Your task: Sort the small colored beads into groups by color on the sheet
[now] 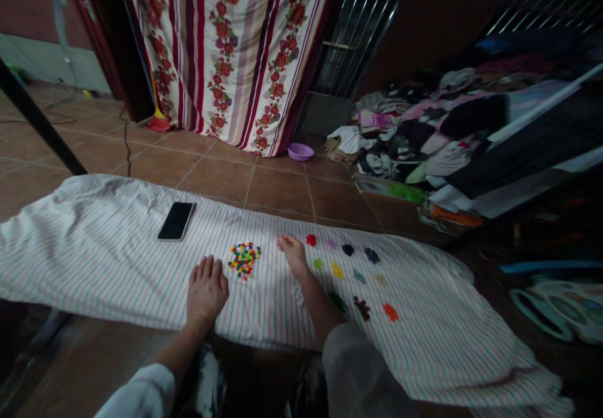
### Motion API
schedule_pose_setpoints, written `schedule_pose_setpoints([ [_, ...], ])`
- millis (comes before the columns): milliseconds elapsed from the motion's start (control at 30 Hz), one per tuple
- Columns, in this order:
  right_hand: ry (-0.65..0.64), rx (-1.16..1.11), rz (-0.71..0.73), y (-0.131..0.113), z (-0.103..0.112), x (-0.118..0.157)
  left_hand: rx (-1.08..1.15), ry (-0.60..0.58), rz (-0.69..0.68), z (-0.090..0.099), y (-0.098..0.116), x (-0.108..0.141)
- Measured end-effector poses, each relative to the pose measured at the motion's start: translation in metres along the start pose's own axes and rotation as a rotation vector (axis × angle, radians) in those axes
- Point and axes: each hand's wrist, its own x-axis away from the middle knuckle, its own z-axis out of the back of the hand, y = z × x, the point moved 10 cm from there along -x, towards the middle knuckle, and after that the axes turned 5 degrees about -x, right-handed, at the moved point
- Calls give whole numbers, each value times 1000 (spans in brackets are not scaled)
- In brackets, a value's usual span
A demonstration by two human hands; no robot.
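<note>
My left hand lies palm down on the striped cloth, its fingers stretched forward, just left of a mixed pile of small colored pieces. To the right of that pile, my right hand is held with thumb and fingertips pinched together; a tiny bluish bit shows at the fingertips, too small to name. Single-color piles surround it on the right: red, light green, yellow, black, brown and orange. My right forearm partly hides the white pile and dark green pile.
A phone rests on the cloth at the left. Beyond the cloth are a tiled floor, a purple basin, a flowered curtain and a red broom. Heaped clothes fill the right background.
</note>
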Motion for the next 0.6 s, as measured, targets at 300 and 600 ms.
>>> schedule_pose_setpoints([
  [300,254,508,71,-26,122,-33,-14,12,2,2,0,0],
  [600,217,675,42,-15,136,-41,21,-21,19,-1,-2,-1],
])
